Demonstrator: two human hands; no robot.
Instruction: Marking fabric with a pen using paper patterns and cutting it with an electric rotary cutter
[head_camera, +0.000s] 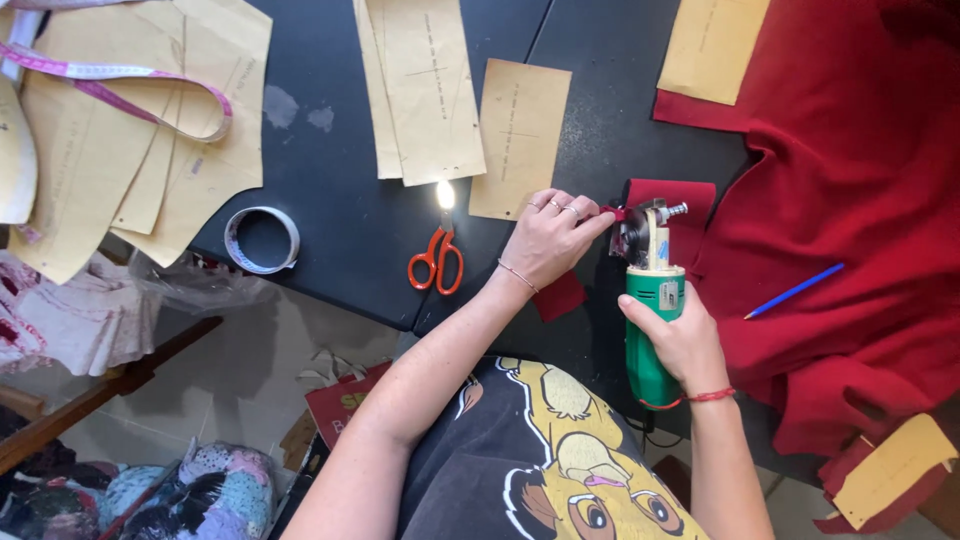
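My right hand (680, 340) grips the green handle of an electric rotary fabric cutter (650, 290), whose round blade sits at the top end against a piece of red fabric (672, 195). My left hand (550, 238) rests flat on the black table (330, 190) just left of the blade, its fingertips pinching the edge of a small red fabric strip (612, 213). Another red scrap (560, 297) shows under my left wrist.
Orange-handled scissors (437, 258) lie left of my left hand. Several tan paper patterns (520, 135) lie on the table, a pink measuring tape (120, 80) over the left ones. A tape roll (261, 240) sits at the table edge. A blue pencil (795, 291) rests on the large red cloth (860, 200).
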